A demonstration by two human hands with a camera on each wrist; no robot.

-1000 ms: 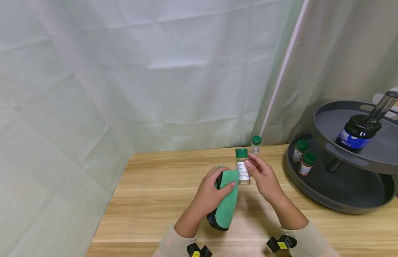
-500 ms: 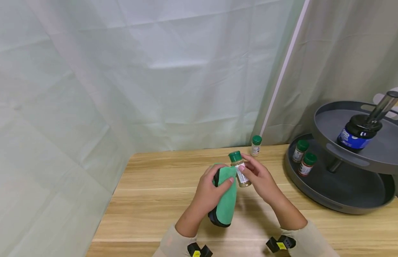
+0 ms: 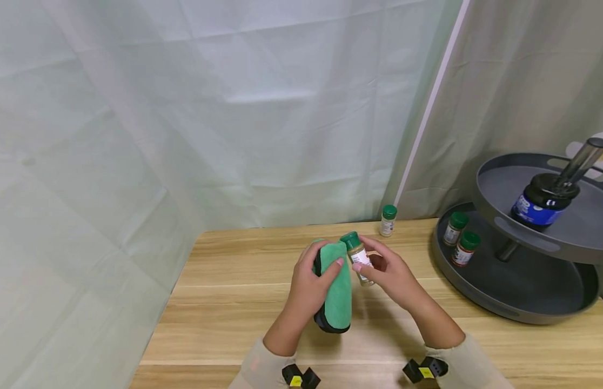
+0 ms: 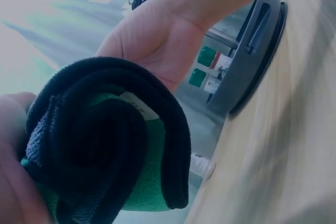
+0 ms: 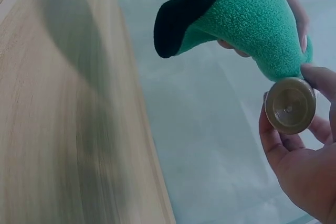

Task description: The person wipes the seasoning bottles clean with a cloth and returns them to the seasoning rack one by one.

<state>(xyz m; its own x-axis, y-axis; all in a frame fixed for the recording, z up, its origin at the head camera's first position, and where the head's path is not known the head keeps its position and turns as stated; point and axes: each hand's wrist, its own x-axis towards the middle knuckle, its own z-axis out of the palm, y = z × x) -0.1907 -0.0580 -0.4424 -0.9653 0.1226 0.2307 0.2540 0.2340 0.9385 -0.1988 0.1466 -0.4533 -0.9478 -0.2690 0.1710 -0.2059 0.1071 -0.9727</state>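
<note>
Cloth [image 3: 337,289] shows its pale tag [image 4: 138,105] only in left wrist view.

Head view: upper tray [image 3: 501,183] cut off right; held bottle's label [image 3: 361,258] illegible.

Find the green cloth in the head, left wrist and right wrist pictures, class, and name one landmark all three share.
Head: green cloth in the lower middle, slightly right of centre, rolled in the left hand.
Left wrist: green cloth large at lower left, its dark-edged rolled end showing.
Right wrist: green cloth at upper right, above the held jar.
Shared landmark: wooden table, low in head, right in left wrist, left in right wrist.
</note>
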